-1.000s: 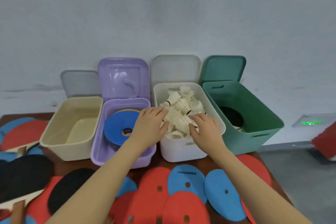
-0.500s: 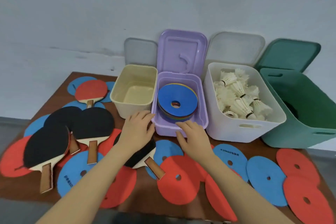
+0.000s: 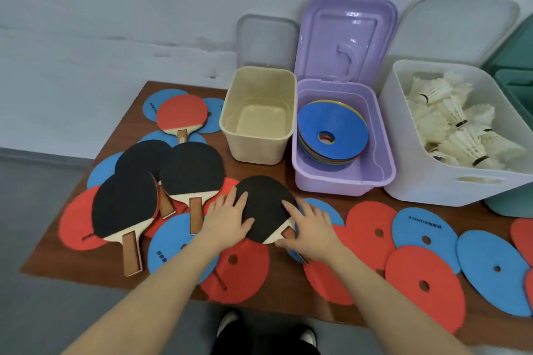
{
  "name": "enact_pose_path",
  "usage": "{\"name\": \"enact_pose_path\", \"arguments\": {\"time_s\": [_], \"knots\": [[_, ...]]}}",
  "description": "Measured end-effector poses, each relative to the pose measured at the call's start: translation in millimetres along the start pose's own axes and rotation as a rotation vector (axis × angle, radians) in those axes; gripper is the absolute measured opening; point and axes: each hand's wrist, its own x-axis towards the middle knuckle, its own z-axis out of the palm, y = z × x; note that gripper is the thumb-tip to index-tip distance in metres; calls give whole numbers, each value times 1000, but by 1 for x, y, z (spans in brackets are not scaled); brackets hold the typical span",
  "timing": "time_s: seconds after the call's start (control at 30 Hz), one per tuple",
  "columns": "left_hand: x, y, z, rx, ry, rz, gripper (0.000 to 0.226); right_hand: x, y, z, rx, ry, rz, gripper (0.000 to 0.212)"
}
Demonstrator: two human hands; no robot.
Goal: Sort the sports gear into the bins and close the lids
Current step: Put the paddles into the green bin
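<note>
A black-faced table tennis paddle (image 3: 264, 204) lies on flat discs near the table's front. My left hand (image 3: 227, 217) rests spread on its left edge, and my right hand (image 3: 310, 223) lies over its handle on the right side. Neither hand has lifted it. Three more black paddles (image 3: 190, 170) overlap to the left, and a red paddle (image 3: 181, 114) lies behind them. Four open bins stand at the back: an empty cream bin (image 3: 259, 150), a purple bin (image 3: 343, 179) with stacked discs (image 3: 333, 130), a white bin (image 3: 427, 179) of shuttlecocks (image 3: 455, 130), and a green bin (image 3: 513, 86).
Red discs (image 3: 369, 229) and blue discs (image 3: 496, 264) cover the brown table (image 3: 138, 277) along its front and left. All bin lids, including the purple lid (image 3: 346, 37), lean upright on the wall behind. My shoes (image 3: 227, 323) show below the table edge.
My hands left the shuttlecocks in the white bin and came down and left onto the black paddle. The view swung left and down, showing the paddles.
</note>
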Motion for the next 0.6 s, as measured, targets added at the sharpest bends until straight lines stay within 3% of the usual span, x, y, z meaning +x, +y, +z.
{"name": "enact_pose_path", "arguments": {"time_s": [0.1, 0.23, 0.43, 0.6], "knots": [[10, -21, -2, 39, -72, 62, 70, 5, -12, 15, 32, -48, 61, 112], [16, -36, 5, -69, -116, 143, 69, 14, -28, 29, 92, -14, 87, 117], [21, -42, 4, -125, -87, 251, 66, 20, -33, 30, 59, 19, 72, 95], [12, -50, -3, -126, 61, 337, 56, 11, -53, 27, 112, 180, 68, 83]]}}
